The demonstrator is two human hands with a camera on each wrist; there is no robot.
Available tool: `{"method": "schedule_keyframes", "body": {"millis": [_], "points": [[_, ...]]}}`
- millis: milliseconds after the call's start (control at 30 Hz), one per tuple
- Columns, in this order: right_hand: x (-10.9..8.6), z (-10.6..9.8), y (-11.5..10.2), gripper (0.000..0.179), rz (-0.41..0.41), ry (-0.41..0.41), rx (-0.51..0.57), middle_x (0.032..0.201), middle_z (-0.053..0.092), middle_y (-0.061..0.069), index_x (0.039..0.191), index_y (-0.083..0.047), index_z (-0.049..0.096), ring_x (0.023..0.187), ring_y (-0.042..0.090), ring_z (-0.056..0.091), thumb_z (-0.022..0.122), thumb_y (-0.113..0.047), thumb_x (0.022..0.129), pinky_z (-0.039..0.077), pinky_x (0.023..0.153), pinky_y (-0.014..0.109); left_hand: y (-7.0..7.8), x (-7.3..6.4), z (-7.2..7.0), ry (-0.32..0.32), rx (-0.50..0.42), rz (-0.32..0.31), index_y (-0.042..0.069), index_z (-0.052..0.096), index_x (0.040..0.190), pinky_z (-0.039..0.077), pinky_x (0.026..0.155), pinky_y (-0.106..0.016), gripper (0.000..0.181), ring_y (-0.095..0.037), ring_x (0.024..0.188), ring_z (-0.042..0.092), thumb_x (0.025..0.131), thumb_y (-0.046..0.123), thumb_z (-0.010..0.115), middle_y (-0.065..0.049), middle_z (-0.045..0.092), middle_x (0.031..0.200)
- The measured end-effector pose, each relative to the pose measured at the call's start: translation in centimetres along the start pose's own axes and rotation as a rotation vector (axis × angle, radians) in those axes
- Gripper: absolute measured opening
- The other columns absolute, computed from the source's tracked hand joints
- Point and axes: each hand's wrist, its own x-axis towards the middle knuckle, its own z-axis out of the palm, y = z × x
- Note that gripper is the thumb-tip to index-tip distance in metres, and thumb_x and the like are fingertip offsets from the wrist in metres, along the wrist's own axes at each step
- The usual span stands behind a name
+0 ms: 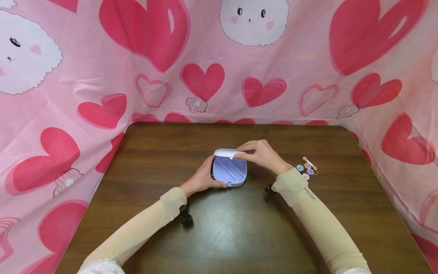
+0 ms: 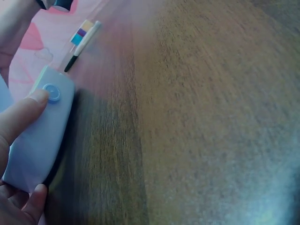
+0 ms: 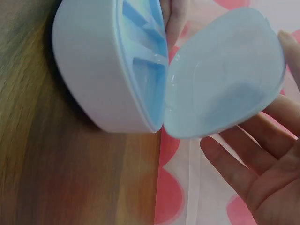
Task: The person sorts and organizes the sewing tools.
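Note:
A pale lavender hinged case (image 1: 230, 171) rests on the table with its lid (image 1: 225, 153) raised. Inside are moulded compartments (image 3: 149, 84) split by thin dividers. My left hand (image 1: 202, 177) grips the case's base from the left, thumb by the round front button (image 2: 52, 93) and fingers around the far side. From the right, my right hand (image 1: 262, 155) holds the lid, with the thumb at its front edge and the other fingers behind it. The right wrist view shows the lid's smooth inner face (image 3: 225, 79).
Several small thread spools (image 1: 307, 172) lie on the table just beyond my right wrist, with a thin pale stick-like item (image 1: 309, 163) behind them. A pink heart-print cloth (image 1: 205, 49) hangs along the back and sides of the brown table (image 1: 164, 144).

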Motion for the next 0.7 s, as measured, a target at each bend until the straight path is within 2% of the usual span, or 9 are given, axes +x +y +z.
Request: {"method": "schedule_keyframes", "body": {"millis": [133,300,500,700], "points": [[0.1,0.0,-0.2,0.022,-0.026,0.107,0.001,0.095,0.072,-0.005,0.106,-0.013,0.085,0.086,0.013,0.064,0.088,-0.017,0.085,0.055,0.071,0.026,-0.2,0.0,0.1,0.004,0.001,0.004,0.004,0.023,0.162,0.035,0.119,-0.051,0.119,-0.033,0.146,0.039,0.073,0.027,0.098,-0.02,0.036,0.16],[0.4,-0.1,-0.6,0.02,-0.056,0.196,-0.012,0.083,0.066,-0.004,0.105,-0.01,0.085,0.074,0.013,0.056,0.087,-0.017,0.086,0.044,0.062,0.022,-0.3,0.0,0.2,0.009,0.003,-0.005,0.004,0.023,0.162,0.036,0.119,-0.05,0.119,-0.031,0.145,0.04,0.073,0.028,0.098,-0.018,0.037,0.159],[0.6,-0.9,-1.0,0.018,-0.076,0.201,-0.043,0.094,0.079,-0.001,0.105,-0.009,0.084,0.083,0.013,0.069,0.085,-0.016,0.088,0.054,0.07,0.021,-0.1,-0.2,0.2,0.0,0.004,-0.009,0.003,0.022,0.162,0.035,0.12,-0.051,0.118,-0.032,0.146,0.039,0.075,0.03,0.096,-0.019,0.035,0.161],[0.6,-1.7,-0.7,0.02,-0.056,0.192,-0.04,0.104,0.08,0.004,0.11,-0.008,0.082,0.093,0.016,0.074,0.081,-0.013,0.091,0.059,0.082,0.022,0.0,-0.3,0.1,-0.002,-0.007,-0.013,0.005,0.022,0.162,0.035,0.12,-0.051,0.116,-0.032,0.145,0.04,0.075,0.029,0.096,-0.019,0.035,0.161]]}}
